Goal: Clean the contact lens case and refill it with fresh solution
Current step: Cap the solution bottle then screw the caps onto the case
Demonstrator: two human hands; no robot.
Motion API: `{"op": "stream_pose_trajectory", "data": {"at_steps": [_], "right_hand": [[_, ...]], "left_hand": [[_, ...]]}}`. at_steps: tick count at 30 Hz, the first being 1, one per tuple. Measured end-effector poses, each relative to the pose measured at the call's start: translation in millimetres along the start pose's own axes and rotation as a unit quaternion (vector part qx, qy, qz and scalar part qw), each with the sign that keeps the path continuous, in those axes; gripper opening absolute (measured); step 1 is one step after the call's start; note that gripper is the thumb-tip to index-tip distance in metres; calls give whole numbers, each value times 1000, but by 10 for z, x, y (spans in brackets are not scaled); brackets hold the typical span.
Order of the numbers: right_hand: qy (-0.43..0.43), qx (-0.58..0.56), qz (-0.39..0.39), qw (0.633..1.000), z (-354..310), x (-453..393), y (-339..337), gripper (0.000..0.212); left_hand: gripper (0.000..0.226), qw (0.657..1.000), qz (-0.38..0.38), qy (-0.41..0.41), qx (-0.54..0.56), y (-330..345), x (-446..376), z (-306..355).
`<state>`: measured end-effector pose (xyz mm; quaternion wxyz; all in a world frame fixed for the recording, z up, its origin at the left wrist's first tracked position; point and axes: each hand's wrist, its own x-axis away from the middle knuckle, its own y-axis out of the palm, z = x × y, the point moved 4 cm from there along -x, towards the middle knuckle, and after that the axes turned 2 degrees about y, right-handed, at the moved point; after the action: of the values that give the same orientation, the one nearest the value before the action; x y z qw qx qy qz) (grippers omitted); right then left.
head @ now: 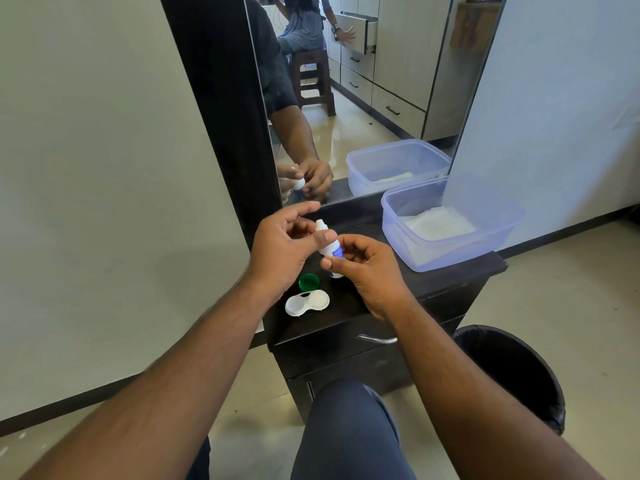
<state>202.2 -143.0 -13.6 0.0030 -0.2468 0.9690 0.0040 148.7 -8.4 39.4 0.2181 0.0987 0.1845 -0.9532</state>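
contact lens case [307, 302]: white, two wells, lying open on the near part of the black cabinet top [450, 271], below and apart from both hands
green cap [308, 282]: lying open side up, just behind the case, touching or nearly touching it
right hand [363, 268]: fingers and thumb curled round the lower body of the solution bottle, holding it above the cabinet
solution bottle [330, 247]: small, white with a blue label, tilted, nozzle pointing up and left
left hand [284, 244]: thumb resting on the bottle's neck, other fingers loosely curled beside the nozzle; cannot tell whether they hold a cap
plastic tub [502, 233]: translucent, on the cabinet's right rear, white cloth [436, 221] inside
bin [519, 368]: black, on the floor, right of the cabinet
mirror [363, 98]: behind the cabinet, reflecting hands and tub
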Motion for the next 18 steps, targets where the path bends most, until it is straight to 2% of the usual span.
{"op": "stream_pose_trajectory", "data": {"at_steps": [6,11,18], "right_hand": [[-2,6,-1,1000,-11,0,8,33],[-2,7,6,1000,1,5,7,33],[-11,31,26,999,-10,13,4,33]], "left_hand": [[45,1000,-16,22,-5,-42,10,26],[22,1000,-8,11,-7,-43,-12,10],[21,999,19,12,-26,-21,-3,21]]}}
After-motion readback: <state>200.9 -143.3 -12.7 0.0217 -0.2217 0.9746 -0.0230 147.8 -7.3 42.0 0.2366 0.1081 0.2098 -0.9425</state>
